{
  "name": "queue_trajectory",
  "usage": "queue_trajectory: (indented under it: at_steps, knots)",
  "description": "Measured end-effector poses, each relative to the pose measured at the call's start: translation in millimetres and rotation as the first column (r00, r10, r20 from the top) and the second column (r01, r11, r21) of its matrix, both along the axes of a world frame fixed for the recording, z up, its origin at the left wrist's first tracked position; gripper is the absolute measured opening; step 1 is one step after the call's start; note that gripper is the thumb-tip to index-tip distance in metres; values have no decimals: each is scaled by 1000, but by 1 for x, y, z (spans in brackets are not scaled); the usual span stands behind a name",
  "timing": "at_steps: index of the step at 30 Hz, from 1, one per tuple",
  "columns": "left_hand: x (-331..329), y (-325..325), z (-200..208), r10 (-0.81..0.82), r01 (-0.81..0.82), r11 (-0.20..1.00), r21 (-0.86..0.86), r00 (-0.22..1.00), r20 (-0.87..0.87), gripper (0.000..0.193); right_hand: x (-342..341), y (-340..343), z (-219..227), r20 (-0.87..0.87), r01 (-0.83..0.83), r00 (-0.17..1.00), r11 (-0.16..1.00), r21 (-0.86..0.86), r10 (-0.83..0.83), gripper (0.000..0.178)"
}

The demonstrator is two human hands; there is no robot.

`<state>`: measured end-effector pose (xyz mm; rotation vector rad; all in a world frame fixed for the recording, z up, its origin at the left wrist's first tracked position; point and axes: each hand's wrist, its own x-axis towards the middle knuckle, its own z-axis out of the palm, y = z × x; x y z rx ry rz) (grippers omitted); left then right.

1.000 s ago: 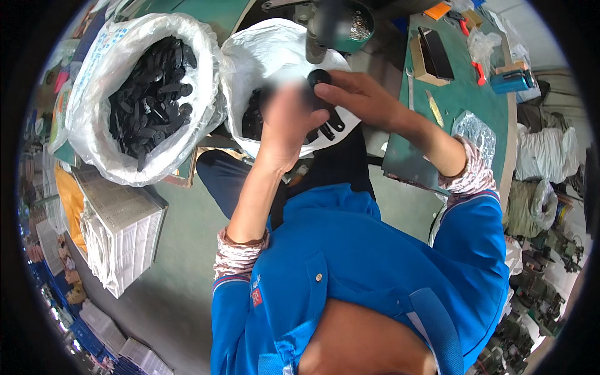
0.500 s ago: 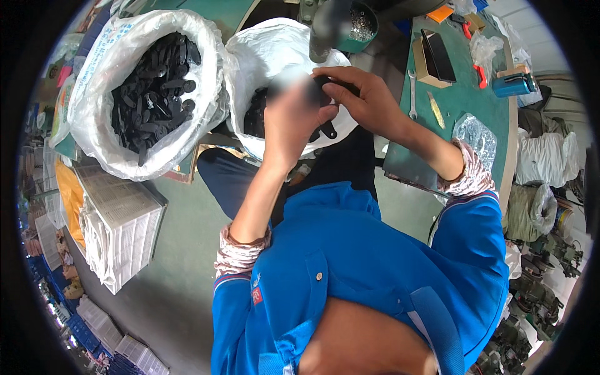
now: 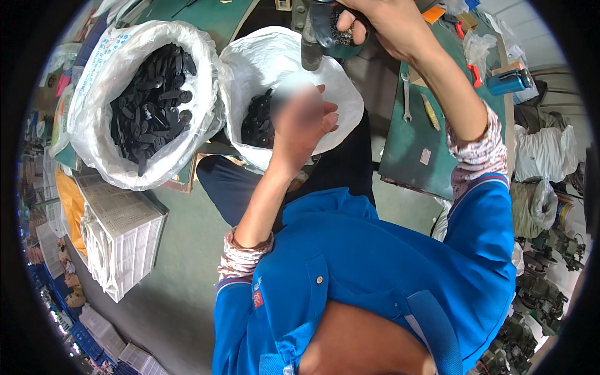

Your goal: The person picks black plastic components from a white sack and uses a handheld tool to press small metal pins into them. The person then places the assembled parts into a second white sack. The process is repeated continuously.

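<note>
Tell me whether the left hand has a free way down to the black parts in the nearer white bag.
Probably yes. The left hand hovers right above the open mouth of the nearer white bag, the black parts lie uncovered just beside it, and nothing crosses between. Blur hides whether its grip is already full.

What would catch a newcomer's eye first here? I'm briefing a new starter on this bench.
Two white plastic sacks of small black parts: the fuller sack at upper left, the second sack just right of it. The left hand hovers over the second sack, while the right hand reaches up to a metal fixture at the top edge. A green bench mat with a spanner lies at right.
</note>
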<state>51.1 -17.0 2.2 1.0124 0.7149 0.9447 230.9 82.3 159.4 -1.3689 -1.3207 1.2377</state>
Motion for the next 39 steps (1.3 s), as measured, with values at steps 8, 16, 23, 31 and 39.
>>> queue_trajectory:
  at_steps: [8, 16, 23, 31, 39]
  knots:
    - [-16, 4, -11, 34, -31, 996, -84, 999, 31, 39, 18, -22, -58, 15, -74, 997, 996, 41, 74, 38]
    - [-49, 14, -18, 202, -201, 979, -43, 979, 4, 36, 14, -42, -64, -141, 7, 990, 999, 45, -1, 29]
    - [-195, 81, -47, 817, -525, 571, 631, 439, -374, 58, 12, -41, -53, -152, -3, 988, 983, 184, 32, 29]
    - [-281, 129, -28, 355, -594, 693, 410, -215, -910, 129, -36, -83, -129, 511, -283, 860, 849, 446, 18, 41]
    - [-257, 149, -14, 21, -506, 836, 213, -359, -933, 122, -87, -160, -199, 127, -138, 986, 958, 252, 109, 26]
